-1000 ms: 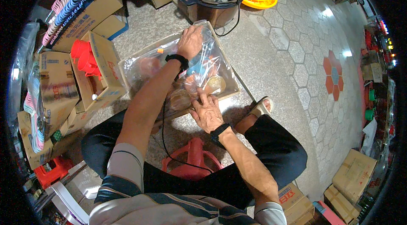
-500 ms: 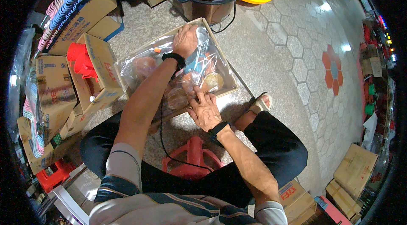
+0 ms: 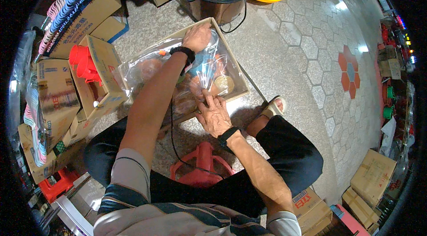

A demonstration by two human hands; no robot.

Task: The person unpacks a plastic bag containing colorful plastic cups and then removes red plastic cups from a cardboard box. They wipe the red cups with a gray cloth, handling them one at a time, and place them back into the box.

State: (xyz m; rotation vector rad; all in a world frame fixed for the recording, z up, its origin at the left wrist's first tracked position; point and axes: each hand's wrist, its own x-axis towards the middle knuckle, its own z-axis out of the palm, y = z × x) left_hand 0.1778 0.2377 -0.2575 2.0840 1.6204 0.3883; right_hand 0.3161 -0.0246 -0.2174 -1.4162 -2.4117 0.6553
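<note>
While the right hand (image 3: 215,113) stayed at the near edge of the box (image 3: 240,87), its fingers loosely spread and half bent upon the clear film (image 3: 207,68), the left hand (image 3: 197,38) had moved slightly closer to the far corner, which kept the film under a hand at both sides. I could not tell whether either hand pinched it or only pressed. Compared with one second earlier, box and far pot (image 3: 214,11) appeared slightly more to the left, so probably the head had turned.

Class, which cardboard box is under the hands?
The shallow brown cardboard box covered with clear plastic film; the left hand and right hand rest there, on no other box.
</note>
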